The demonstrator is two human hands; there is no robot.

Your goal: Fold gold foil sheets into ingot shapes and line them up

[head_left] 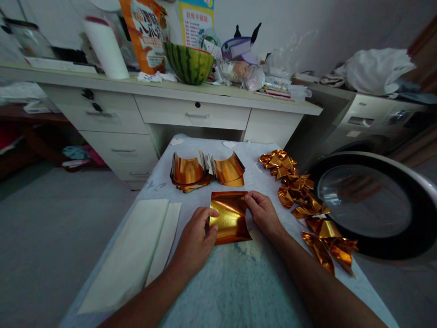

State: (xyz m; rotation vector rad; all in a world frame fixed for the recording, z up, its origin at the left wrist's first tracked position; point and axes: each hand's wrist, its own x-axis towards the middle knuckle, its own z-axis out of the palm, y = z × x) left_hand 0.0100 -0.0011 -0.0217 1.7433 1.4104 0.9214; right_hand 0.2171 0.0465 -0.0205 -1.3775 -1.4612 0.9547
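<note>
A shiny gold foil sheet [229, 218], slightly curved, is held between both hands over the cloth-covered table [249, 273]. My left hand [198, 234] grips its left edge, thumb and forefinger close together. At the upper right corner, my right hand [264, 212] pinches the sheet. Beyond it lie two stacks of curved gold sheets, one on the left [188, 171] and one on the right [229, 169]. Folded gold foil pieces [297, 184] form a line along the table's right side.
White folded paper [133, 250] lies along the table's left side. The open washing machine door [372, 200] adjoins the right edge. Behind stands a counter [218, 93] with a watermelon half [189, 64], an orange bag [145, 36] and plastic bags.
</note>
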